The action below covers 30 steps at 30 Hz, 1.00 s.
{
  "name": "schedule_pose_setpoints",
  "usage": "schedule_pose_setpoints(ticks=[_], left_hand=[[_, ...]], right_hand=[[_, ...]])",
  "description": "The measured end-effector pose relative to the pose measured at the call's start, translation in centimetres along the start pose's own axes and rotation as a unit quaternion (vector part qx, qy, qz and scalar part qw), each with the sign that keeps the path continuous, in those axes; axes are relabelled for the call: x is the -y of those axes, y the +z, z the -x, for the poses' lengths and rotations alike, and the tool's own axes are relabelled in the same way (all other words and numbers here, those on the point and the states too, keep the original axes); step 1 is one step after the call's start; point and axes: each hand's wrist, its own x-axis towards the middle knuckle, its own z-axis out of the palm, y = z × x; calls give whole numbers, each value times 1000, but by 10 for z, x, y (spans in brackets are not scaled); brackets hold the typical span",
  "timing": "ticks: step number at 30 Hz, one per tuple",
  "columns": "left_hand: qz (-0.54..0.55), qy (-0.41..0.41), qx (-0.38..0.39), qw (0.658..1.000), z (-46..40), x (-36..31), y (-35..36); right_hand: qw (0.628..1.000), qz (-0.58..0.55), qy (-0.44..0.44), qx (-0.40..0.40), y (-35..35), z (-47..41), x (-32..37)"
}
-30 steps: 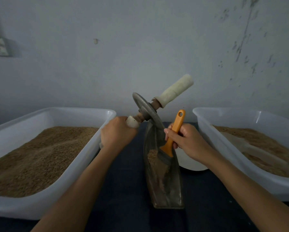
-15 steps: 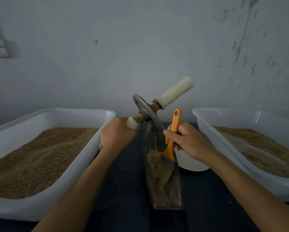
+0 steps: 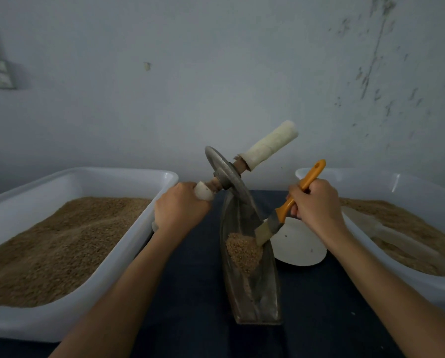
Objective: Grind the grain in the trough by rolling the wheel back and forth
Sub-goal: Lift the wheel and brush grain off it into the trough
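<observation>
Head view: your left hand (image 3: pixel 181 206) grips the near handle (image 3: pixel 203 193) of the wheel (image 3: pixel 227 177), fingers curled tight around its white wrapping. The wheel, a grey metal disc on a wooden axle, stands tilted at the far end of the trough (image 3: pixel 251 275), its lower edge down inside the channel. The far handle (image 3: pixel 270 146), also wrapped in white, points up and to the right, free of any hand.

Your right hand (image 3: pixel 315 205) holds a brush (image 3: pixel 284 210) by its orange handle, fingers and thumb closed around the grip, the end with the hanging hole sticking out above your knuckles. The bristles angle down to the left and touch the trough's right wall, just beside the grain (image 3: pixel 243 250). That grain lies heaped in the middle of the trough, below the wheel, with a thin trail running toward the near end.

The trough is a narrow, boat-shaped metal vessel lying lengthwise on a dark table (image 3: pixel 193 293), between your forearms. A white dish (image 3: pixel 298 244) lies just right of it, partly under your right wrist. A white tub (image 3: pixel 128 231) filled with brown grain flanks the trough on the left. A second tub (image 3: pixel 409 282) on the right holds more grain. A pale, scuffed wall (image 3: pixel 216 73) rises behind the table.
</observation>
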Motion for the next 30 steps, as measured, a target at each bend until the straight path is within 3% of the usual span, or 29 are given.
schedule_pose_setpoints(ticks=[4, 9, 12, 17, 20, 24, 27, 30], left_hand=[[0, 1, 0, 1000, -1, 0, 0], [-5, 9, -3, 1000, -1, 0, 1], [-17, 13, -7, 1000, 0, 1, 3], [-31, 26, -10, 999, 0, 3, 7], [-30, 35, -4, 999, 0, 3, 8], [-33, 47, 1, 998, 1, 3, 12], [-42, 56, 2, 998, 1, 2, 13], [-56, 75, -2, 996, 1, 3, 15]], right_hand=[[998, 11, -40, -44, -6, 1, 9], [999, -29, -33, -6, -6, 2, 8], [998, -24, -46, -33, -8, 2, 7], [981, -41, -160, -101, -15, 3, 12], [975, 42, -215, -21, -18, 8, 8], [957, 170, -192, 134, -17, 17, -15], [903, 274, -268, 195, -18, 27, -28], [822, 375, -347, 251, -16, 33, -38]])
